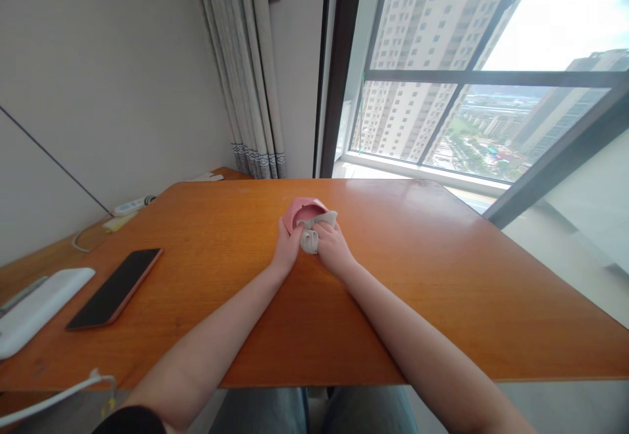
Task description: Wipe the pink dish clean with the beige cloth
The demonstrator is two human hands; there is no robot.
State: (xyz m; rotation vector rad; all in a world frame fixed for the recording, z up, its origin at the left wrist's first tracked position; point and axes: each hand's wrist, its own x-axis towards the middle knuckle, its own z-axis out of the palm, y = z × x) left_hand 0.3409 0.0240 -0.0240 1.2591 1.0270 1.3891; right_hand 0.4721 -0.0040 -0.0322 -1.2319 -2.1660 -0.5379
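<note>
A pink bowl (295, 210) is tilted at the middle of the table, its opening turned toward me. My left hand (289, 242) grips its left side, thumb near the rim. A crumpled off-white cloth (309, 242) is bunched in my right hand (333, 244), whose fingers are closed round it. Part of the cloth lies against the bowl's rim and opening, and one end hangs below. My right fingertips are partly hidden in the folds.
The orange-brown wooden table (417, 276) spreads around my arms. On the left lie a dark phone (116, 288), a white flat device (46, 306) and a power strip (130, 206). A white cable (59, 396) crosses the near left corner. A window (442, 80) and curtain (250, 67) stand beyond.
</note>
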